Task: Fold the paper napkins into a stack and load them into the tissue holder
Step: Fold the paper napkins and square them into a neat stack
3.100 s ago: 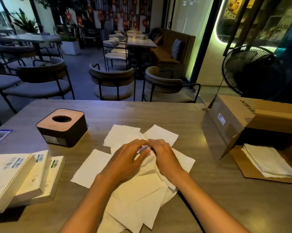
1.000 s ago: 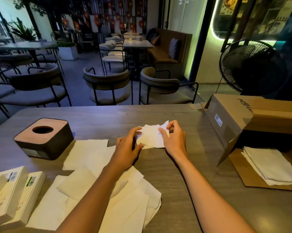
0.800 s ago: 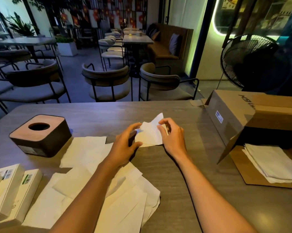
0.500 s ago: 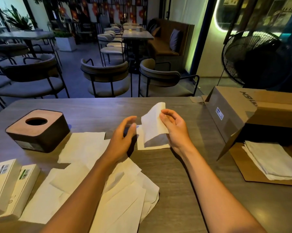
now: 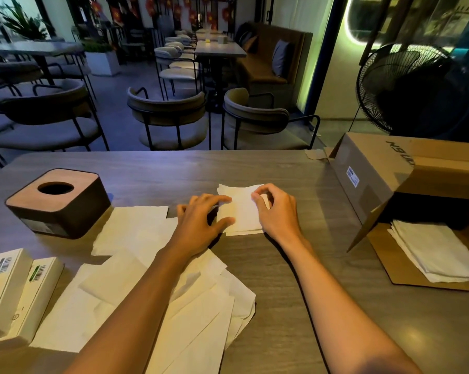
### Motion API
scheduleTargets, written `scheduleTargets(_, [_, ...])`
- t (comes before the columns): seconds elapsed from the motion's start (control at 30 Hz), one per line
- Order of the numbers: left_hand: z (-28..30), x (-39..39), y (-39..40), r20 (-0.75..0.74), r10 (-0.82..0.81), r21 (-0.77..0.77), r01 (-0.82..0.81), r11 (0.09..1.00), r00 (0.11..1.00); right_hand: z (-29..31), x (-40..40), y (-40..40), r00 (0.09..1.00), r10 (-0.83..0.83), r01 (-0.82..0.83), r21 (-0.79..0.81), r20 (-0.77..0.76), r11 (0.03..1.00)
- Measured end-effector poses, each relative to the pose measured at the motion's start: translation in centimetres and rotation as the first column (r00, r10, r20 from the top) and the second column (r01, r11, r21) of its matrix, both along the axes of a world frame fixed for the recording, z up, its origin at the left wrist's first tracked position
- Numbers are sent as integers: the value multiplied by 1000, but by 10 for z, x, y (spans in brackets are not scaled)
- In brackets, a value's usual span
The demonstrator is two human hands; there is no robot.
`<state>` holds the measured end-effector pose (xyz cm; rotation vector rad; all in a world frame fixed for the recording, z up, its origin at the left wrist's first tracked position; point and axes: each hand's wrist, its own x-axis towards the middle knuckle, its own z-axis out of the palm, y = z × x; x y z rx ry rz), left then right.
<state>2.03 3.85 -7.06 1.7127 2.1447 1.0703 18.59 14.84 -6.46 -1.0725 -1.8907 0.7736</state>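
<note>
Head view: at the centre of the frame a folded napkin lies flat on the desk, with another layer's edge showing under it, so a small stack seems begun. The left hand rests on the napkin's left edge with straight, spread fingers, pressing it down and gripping nothing. The right hand has its fingers curled and pinches the napkin's upper right corner, apparently squaring the fold.

Left of centre and down to the lower middle of the frame, loose napkins lie spread and overlapping, unfolded; they make up most of the work left. At the left of the frame stands the holder, dark with a round hole on top, closed and well apart from the hands; nothing shows through the hole, so loading looks not yet started. At the right edge an open carton lies on its side, with more napkins heaped on its flap. At the lower left lie two white boxes.

By my judgement the task is early: one or two napkins folded, the pile still to fold and stack, then the holder to open and fill.
</note>
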Motion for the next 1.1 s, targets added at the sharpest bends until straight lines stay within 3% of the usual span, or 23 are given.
scheduleTargets(0.33, [-2,0,1,-144,-24,-89,11,996,989,-3,3,6,993,-75,75,4,92,997])
scheduleTargets(0.57, [-3,-2,1,-191,-66,-76,52,996,979,-4,5,5,940,-99,85,58,326,995])
scheduleTargets(0.87, [-1,-3,2,-262,-66,-38,58,998,963,-2,3,5,923,-139,138,30,359,990])
scheduleTargets(1.03, [3,-1,-4,-275,-64,-25,60,998,959,-1,4,2,923,-212,177,135,321,975])
scheduleTargets(1.1, [6,-1,-5,-296,-36,75,61,995,955,-4,6,4,867,-242,149,236,436,960])
